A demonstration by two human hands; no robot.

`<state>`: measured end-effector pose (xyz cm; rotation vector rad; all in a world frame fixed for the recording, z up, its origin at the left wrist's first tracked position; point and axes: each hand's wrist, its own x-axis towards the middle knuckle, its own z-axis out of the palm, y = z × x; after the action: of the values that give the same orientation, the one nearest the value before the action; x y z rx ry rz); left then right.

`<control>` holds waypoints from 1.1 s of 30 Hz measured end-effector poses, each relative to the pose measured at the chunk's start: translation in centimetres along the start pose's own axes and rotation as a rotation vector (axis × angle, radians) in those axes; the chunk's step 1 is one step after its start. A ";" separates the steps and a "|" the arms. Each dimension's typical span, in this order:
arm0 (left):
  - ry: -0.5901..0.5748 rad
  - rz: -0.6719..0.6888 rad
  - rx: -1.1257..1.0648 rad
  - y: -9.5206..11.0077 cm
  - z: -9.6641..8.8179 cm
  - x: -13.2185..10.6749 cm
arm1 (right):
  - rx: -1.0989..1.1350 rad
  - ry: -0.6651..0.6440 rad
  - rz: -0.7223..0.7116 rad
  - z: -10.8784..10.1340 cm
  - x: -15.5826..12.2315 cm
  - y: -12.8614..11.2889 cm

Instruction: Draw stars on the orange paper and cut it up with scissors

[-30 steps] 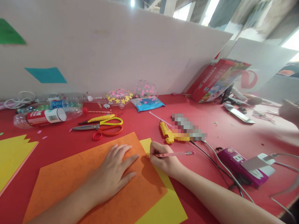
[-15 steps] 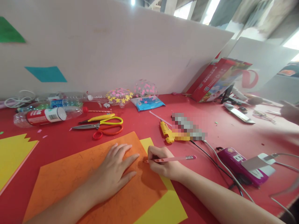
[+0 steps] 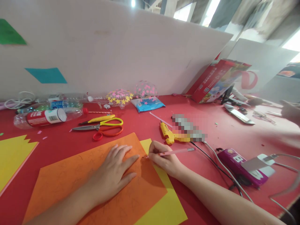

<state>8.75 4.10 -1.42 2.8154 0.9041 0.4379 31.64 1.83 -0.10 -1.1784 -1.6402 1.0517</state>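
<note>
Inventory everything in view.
Table: 1, red, throughout
Top sheet: 1, orange, front
Yellow sheets: 2 visible, front, left
Pencil: 1, pink, over sheets
Scissors: 1, yellow/red handles, left
Glue gun: 1, yellow, centre
Bottles: several, clear, back left
Starred domes: 2, clear, back centre
Packet: 1, blue, back centre
Bag: 1, red, back right
Case: 1, purple, right
Wall patches: 2, green/teal, left
Co-worker's hand: 1, far right
Left grip: 1, bare, on top sheet
Right grip: 1, bare, holding pencil
</note>
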 end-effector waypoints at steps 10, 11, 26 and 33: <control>0.026 0.035 0.013 -0.1 -0.1 0.0 | 0.002 0.019 0.053 0.2 0.4 0.4; 0.023 0.045 0.020 -0.1 -0.1 0.0 | -0.025 0.020 0.044 0.2 0.4 0.3; -0.047 -0.001 0.124 -0.5 -0.2 -0.1 | -0.273 -0.009 -0.214 -0.2 0.6 0.0; -0.051 -0.036 0.073 -0.1 0.1 -0.3 | 0.006 -0.011 0.037 0.6 -0.5 -0.7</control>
<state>8.46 3.99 -1.59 2.8567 0.9780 0.3334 31.00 1.16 0.27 -1.2053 -1.6285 1.0878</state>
